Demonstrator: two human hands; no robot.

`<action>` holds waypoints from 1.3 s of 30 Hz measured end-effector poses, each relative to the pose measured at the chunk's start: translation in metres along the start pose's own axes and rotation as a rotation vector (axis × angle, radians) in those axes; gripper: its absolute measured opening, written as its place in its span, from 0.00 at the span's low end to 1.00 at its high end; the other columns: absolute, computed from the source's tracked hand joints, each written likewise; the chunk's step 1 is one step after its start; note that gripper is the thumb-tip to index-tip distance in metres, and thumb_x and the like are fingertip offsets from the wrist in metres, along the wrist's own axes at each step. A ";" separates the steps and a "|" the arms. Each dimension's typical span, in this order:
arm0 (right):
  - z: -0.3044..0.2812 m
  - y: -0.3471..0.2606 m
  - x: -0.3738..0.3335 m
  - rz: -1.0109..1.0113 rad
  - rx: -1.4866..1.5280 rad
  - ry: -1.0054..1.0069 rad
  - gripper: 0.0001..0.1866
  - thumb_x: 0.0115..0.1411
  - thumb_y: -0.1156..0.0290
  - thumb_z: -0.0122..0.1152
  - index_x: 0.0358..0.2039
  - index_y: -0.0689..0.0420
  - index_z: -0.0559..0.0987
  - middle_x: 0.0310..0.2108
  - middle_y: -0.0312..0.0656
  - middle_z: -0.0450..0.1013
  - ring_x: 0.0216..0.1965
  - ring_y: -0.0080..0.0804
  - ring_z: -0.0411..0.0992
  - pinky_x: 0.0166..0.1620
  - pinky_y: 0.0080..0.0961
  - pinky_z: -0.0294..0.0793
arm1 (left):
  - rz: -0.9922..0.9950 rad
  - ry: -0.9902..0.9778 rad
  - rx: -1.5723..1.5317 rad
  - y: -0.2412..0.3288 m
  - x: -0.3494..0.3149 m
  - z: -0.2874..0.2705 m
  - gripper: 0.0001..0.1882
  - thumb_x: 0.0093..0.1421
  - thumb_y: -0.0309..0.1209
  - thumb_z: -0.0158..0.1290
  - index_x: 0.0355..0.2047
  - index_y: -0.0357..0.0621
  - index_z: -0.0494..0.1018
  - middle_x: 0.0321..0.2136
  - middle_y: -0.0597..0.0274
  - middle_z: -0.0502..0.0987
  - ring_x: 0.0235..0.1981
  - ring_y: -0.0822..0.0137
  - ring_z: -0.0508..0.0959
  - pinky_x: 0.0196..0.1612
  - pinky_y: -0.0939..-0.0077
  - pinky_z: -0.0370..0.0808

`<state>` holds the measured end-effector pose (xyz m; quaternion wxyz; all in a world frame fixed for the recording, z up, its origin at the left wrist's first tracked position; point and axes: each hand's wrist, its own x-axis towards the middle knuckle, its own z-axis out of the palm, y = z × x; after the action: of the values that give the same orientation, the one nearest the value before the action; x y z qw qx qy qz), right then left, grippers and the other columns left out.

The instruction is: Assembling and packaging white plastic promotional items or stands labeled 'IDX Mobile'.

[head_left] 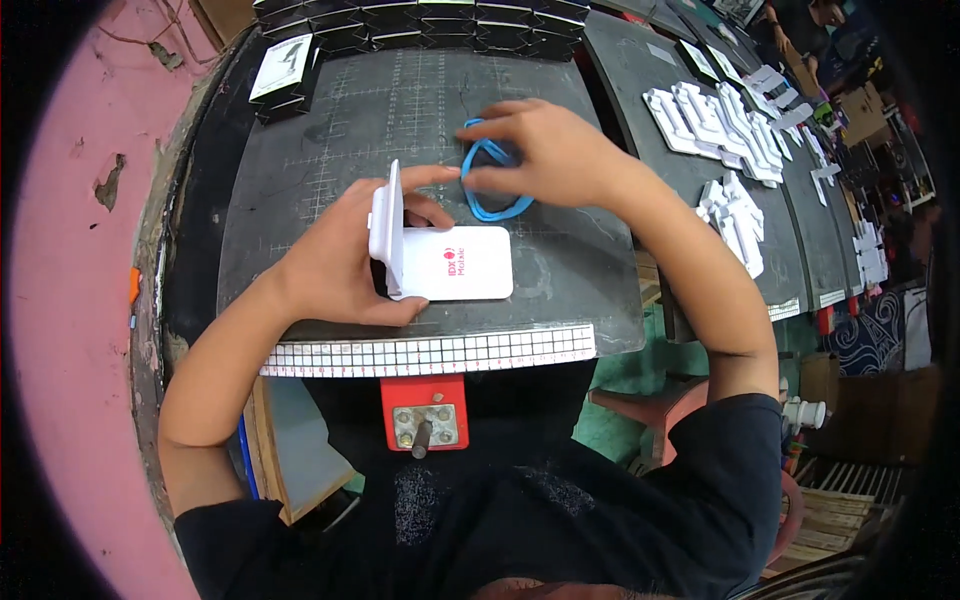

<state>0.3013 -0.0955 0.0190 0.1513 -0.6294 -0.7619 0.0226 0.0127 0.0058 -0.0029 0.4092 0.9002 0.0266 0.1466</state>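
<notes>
My left hand (335, 245) is wrapped around the hinged upright part of a white plastic folding stand (485, 262). Its flat base, with red print, lies on the dark table; the other plate rises nearly upright from the base's left end. My left thumb rests at the base's near corner, while the index finger stretches toward a blue loop (518, 208). That loop looks like a thin band or cord. My right hand (540, 150) pinches it between thumb and fingers just beyond the stand.
Black boxes (420, 25) are stacked along the far edge, with a smaller stack (285, 75) at far left. A ruler strip (430, 350) lines the near edge above a red bracket (423, 415). White plastic parts (715, 130) lie on the right-hand table. A pink wall (70, 300) stands left.
</notes>
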 end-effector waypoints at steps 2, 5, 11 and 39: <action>0.005 -0.001 0.000 0.003 -0.030 0.006 0.31 0.63 0.46 0.74 0.60 0.53 0.87 0.61 0.56 0.79 0.61 0.60 0.78 0.63 0.48 0.78 | -0.019 0.015 0.005 -0.002 -0.003 -0.001 0.61 0.44 0.29 0.77 0.78 0.45 0.60 0.53 0.54 0.84 0.56 0.62 0.82 0.65 0.61 0.77; 0.011 0.004 -0.006 0.020 -0.091 0.095 0.31 0.60 0.43 0.75 0.58 0.49 0.89 0.58 0.50 0.81 0.59 0.53 0.79 0.63 0.46 0.79 | -0.039 -0.005 0.019 -0.003 -0.003 0.000 0.62 0.44 0.31 0.78 0.79 0.45 0.59 0.56 0.52 0.83 0.59 0.59 0.81 0.67 0.59 0.75; 0.026 0.014 -0.012 -0.043 -0.059 0.197 0.24 0.61 0.51 0.75 0.53 0.52 0.91 0.57 0.49 0.83 0.57 0.51 0.80 0.62 0.45 0.80 | -0.056 -0.017 -0.076 -0.003 0.003 0.000 0.65 0.41 0.32 0.81 0.79 0.46 0.59 0.55 0.53 0.83 0.58 0.59 0.80 0.68 0.59 0.74; 0.004 -0.069 -0.036 -0.301 0.267 0.025 0.15 0.52 0.88 0.75 0.40 0.62 0.86 0.36 0.42 0.85 0.43 0.42 0.87 0.45 0.33 0.88 | -0.073 0.050 -0.159 -0.013 0.006 0.002 0.63 0.40 0.30 0.81 0.77 0.54 0.61 0.49 0.62 0.85 0.54 0.54 0.82 0.64 0.56 0.75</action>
<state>0.2401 -0.1443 0.0233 0.2442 -0.4829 -0.8358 0.0927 0.0203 0.0141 -0.0123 0.4835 0.8594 0.0579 0.1558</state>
